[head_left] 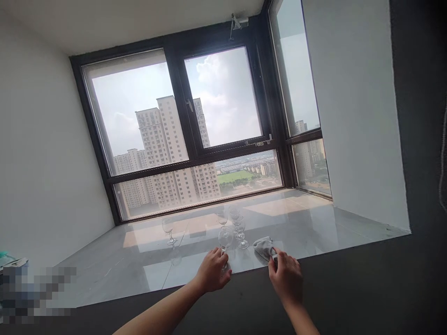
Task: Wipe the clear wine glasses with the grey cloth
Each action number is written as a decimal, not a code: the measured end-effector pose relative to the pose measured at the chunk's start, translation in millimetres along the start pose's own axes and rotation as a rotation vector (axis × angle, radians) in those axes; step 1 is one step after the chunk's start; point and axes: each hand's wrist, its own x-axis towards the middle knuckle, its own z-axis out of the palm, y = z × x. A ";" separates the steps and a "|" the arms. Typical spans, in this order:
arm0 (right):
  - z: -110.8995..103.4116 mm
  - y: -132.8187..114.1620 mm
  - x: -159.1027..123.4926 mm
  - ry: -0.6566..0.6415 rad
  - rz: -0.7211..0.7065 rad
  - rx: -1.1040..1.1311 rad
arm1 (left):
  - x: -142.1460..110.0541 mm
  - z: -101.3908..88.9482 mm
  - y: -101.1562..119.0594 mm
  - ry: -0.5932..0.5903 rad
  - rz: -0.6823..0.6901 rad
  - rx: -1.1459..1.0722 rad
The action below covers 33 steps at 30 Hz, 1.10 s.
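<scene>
My left hand [212,272] is closed round the stem and base of a clear wine glass [225,238] that stands upright near the front edge of a glossy grey window sill [314,228]. My right hand [285,275] pinches the near end of a crumpled grey cloth [264,247] lying on the sill. Just behind the held glass stand several more clear wine glasses [239,225] in a tight group. A single wine glass [169,230] stands apart to the left.
A large dark-framed window [188,130] rises behind the sill, with white walls on both sides. A dark ledge [349,288] runs along the sill's front edge. Some items at the far left [10,263] are partly blurred.
</scene>
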 end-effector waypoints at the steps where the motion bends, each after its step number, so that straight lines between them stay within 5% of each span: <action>1: -0.7 -0.5 0.4 0.004 0.001 0.003 | 0.0 -0.2 0.1 0.001 -0.001 -0.003; 33: 0.8 0.0 0.8 0.018 -0.008 -0.002 | -0.2 -0.2 -0.5 -0.009 -0.004 0.025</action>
